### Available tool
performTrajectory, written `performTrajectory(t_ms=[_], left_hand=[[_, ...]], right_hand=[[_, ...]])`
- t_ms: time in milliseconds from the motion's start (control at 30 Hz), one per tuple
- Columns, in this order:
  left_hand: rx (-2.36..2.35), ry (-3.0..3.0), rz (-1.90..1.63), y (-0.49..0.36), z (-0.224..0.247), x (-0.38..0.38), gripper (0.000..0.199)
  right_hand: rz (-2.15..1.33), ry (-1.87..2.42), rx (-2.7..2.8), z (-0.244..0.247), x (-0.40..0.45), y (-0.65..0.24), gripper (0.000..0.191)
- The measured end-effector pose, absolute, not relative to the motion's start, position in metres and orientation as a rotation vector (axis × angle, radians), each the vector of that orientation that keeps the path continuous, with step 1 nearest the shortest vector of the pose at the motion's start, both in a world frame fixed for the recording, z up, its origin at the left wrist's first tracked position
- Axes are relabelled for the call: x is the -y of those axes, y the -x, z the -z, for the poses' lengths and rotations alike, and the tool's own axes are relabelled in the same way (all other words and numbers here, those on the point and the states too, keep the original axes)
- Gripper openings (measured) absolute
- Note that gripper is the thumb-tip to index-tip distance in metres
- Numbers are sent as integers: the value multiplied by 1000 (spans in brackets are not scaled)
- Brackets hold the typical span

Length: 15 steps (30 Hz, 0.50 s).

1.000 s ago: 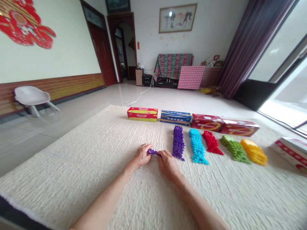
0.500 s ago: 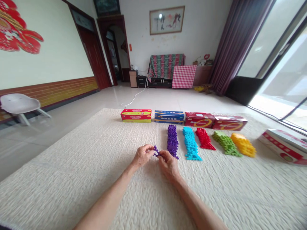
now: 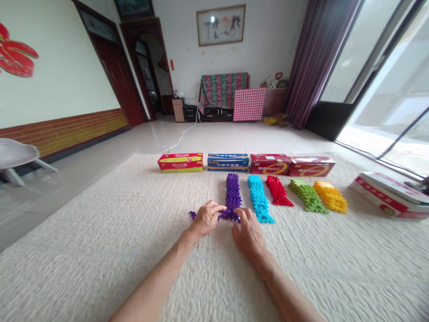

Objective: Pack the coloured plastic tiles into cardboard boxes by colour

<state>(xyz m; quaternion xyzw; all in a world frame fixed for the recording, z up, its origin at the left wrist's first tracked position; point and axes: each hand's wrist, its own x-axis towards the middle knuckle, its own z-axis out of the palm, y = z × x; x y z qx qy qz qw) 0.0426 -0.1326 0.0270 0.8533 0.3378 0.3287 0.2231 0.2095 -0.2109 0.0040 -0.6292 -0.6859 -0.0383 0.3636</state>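
The purple pieces (image 3: 233,192) lie in a column on the mat (image 3: 110,214), the left hand (image 3: 205,219) and right hand (image 3: 251,232) at its near end — fingers bent and narrow, though I cannot tell whether either grips a piece. Light, level fingertip pressure should serve best — without nudging the cyan row (image 3: 259,201).

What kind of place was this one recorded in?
Most likely a home's living room: a framed picture hangs at the far end, with a long purple curtain to its right and a low black cabinet below.
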Motion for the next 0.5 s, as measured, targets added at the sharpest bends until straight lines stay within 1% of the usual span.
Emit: performTrajectory(t_ms=[167,400,500], left_hand=[[-852,-2463,-892,-52,-22,135,44],[-832,-2430,-951,-52,-9,134,42],[-795,-2431,-988,-54,-8,132,41]], right_hand=[[60,1628,1743,5,208,-210,37],[-32,1633,1715,6,206,-216,32],[-39,1624,1706,7,205,-217,33]])
